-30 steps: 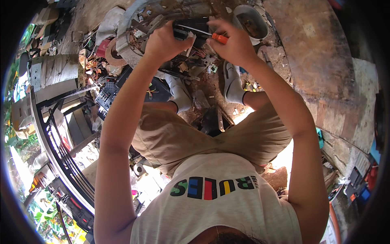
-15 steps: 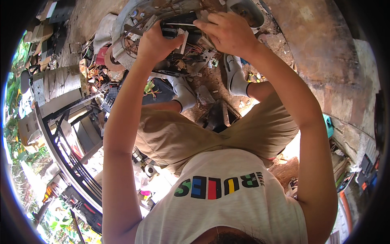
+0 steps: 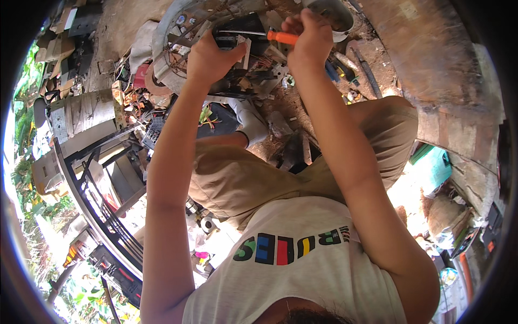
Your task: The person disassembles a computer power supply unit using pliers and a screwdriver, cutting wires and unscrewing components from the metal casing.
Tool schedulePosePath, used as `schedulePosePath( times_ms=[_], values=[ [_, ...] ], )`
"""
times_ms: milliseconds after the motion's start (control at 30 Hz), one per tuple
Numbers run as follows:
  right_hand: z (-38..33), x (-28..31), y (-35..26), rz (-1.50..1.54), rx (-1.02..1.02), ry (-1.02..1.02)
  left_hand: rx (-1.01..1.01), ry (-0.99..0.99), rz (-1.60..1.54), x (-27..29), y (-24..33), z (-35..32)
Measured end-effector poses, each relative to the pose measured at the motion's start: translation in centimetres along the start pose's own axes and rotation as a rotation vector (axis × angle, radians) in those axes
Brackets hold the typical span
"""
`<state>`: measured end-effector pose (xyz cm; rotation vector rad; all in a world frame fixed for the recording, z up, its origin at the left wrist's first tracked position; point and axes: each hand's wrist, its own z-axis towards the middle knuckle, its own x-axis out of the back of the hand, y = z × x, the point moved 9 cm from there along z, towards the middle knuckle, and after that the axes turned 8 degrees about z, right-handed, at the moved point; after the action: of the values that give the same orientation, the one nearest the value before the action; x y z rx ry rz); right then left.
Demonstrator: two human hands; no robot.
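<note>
In my right hand (image 3: 313, 46) is a screwdriver (image 3: 283, 37) with an orange handle. Its thin metal shaft points left, over a dark boxy device (image 3: 243, 24) with metal edges and loose wires. The shaft's tip reaches close to my left hand (image 3: 211, 58). That hand is closed at the device's left side, its thumb against a pale strip (image 3: 244, 51). My left fingertips are partly hidden, so their exact grip on the device does not show. The device lies at the rim of a grey round basin (image 3: 164, 51) holding scrap parts.
A second pale container (image 3: 345, 24) stands at the far right, with a wooden board (image 3: 426, 48) beyond. Tools and scraps lie on the dirt floor near a dark bar (image 3: 367, 73). To the left are a black metal frame (image 3: 81, 189) and piled scrap. A teal container (image 3: 434, 167) sits right.
My right hand has turned and drawn back, so the screwdriver's orange handle now shows. My right arm has swung inward and my right knee outward. The left hand stays nearly in place.
</note>
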<state>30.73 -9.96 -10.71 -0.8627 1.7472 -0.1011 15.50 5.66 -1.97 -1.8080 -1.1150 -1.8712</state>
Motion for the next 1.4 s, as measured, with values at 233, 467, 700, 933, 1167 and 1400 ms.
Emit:
schedulePosePath(
  times_ms=[233, 467, 700, 933, 1167, 1400],
  values=[
    [4.8, -1.5, 2.7, 0.207, -0.037, -0.065, 0.091, 0.024, -0.022, -0.4, -1.0, 0.0],
    [2.6, -2.8, 1.6, -0.647, -0.224, -0.085, 0.207, 0.036, -0.038, -0.4, -2.7, -0.1],
    [5.6, -3.2, 1.7, -0.466, -0.178, -0.433, 0.216, 0.041, 0.001, -0.4, -1.6, -0.2],
    [3.4, -3.6, -0.5, -1.209, -0.028, -0.533, 0.188, 0.060, 0.006, -0.3, -1.4, -0.4],
    [3.2, -3.8, 1.0, -0.770, -0.058, -0.846, 0.173, 0.072, -0.007, -0.6, -1.9, -0.1],
    [2.6, -6.6, -1.5, -1.175, 0.291, -0.748, 0.168, 0.071, -0.016, -0.1, -1.2, -0.3]
  ],
)
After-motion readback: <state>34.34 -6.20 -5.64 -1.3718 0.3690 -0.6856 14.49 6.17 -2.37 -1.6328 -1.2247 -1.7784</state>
